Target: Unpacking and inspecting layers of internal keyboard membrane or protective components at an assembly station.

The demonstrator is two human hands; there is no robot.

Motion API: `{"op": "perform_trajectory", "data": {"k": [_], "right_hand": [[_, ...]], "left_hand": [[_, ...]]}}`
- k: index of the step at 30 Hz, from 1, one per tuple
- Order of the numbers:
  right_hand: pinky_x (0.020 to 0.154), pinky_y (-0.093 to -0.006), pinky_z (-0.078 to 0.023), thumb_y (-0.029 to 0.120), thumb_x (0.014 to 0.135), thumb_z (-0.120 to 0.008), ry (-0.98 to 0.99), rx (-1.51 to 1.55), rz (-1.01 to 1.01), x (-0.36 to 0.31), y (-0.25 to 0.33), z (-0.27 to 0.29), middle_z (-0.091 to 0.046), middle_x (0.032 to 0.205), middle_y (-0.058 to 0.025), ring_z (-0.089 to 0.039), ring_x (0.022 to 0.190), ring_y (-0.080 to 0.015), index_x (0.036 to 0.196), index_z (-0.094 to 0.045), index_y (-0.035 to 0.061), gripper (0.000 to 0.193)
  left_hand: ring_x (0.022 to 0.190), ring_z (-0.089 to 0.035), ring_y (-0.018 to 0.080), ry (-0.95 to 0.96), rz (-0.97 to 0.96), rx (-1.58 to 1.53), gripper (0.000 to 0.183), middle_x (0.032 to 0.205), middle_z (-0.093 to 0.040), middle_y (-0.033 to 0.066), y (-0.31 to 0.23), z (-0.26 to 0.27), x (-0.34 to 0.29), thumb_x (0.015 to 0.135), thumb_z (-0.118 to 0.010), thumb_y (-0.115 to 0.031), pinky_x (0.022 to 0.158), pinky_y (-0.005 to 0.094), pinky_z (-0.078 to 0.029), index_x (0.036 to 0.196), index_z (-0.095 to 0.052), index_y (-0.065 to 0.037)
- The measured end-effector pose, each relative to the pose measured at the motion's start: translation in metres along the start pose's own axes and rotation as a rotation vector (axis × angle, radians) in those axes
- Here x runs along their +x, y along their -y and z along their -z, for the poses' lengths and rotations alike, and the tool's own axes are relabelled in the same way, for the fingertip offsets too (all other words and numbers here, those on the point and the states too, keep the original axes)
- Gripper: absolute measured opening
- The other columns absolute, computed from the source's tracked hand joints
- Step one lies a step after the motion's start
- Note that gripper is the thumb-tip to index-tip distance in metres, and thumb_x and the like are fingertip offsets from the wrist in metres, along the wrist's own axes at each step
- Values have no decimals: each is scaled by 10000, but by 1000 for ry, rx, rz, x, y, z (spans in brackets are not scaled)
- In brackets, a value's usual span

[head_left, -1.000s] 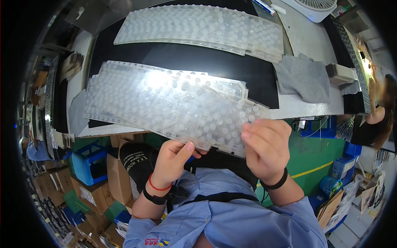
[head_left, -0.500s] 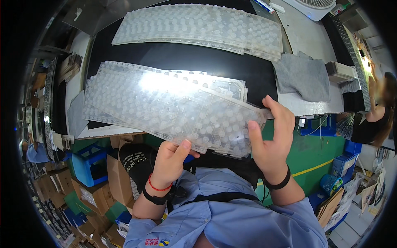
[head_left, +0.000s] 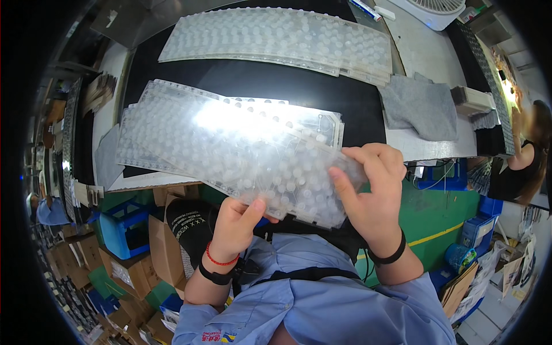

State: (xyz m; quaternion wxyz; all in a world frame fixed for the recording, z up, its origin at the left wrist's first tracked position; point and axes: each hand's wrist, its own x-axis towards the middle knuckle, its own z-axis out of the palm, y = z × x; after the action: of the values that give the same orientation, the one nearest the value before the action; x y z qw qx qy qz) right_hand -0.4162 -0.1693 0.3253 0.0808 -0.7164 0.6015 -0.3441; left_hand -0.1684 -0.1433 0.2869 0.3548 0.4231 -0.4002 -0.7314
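Observation:
A translucent keyboard membrane sheet (head_left: 224, 164) with rows of raised domes lies aslant, its near right part reaching past the table edge above my lap. Along its near edge my left hand (head_left: 237, 224) is closed, with the thumb on top and the fingers underneath. My right hand (head_left: 376, 190) grips the right end between thumb and fingers. Beneath it are more membrane sheets (head_left: 322, 121), mostly covered, with a corner showing at the far right. Bright glare hides part of the top sheet's middle.
Farther back on the black mat (head_left: 247, 83) lies another stack of dome sheets (head_left: 276, 37). A grey cloth (head_left: 420, 106) rests to the right, near a white fan (head_left: 434, 8) and a marker (head_left: 365, 10). Blue stool (head_left: 123, 230) and cardboard boxes (head_left: 129, 270) stand lower left. Another person is at far right.
My right hand has shifted slightly left and its fingers have closed onto the sheet's right end. That end has tilted a little lower; my left hand stays nearly in place.

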Motion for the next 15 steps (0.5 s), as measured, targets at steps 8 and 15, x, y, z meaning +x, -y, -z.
{"op": "perform_trajectory", "data": {"k": [8,15], "right_hand": [[841,-396,-367,204,749,-751,62,214,106,15,4,-4,-590,1037,-96,-528,975,-285,1097,-645,61,391],[932,-429,-354,297,753,-755,74,-116,81,44,4,-13,-533,1193,-129,-485,1089,-323,1147,-609,31,498]], "left_hand": [[1068,-588,217,-177,-192,-44,430,1188,-602,131,0,-3,-1,953,-538,-203,917,350,-461,1292,-482,55],[893,-623,221,-159,-165,-336,459,1137,-592,144,-4,-1,-10,918,-562,-185,620,331,-525,1297,-428,38]]}}
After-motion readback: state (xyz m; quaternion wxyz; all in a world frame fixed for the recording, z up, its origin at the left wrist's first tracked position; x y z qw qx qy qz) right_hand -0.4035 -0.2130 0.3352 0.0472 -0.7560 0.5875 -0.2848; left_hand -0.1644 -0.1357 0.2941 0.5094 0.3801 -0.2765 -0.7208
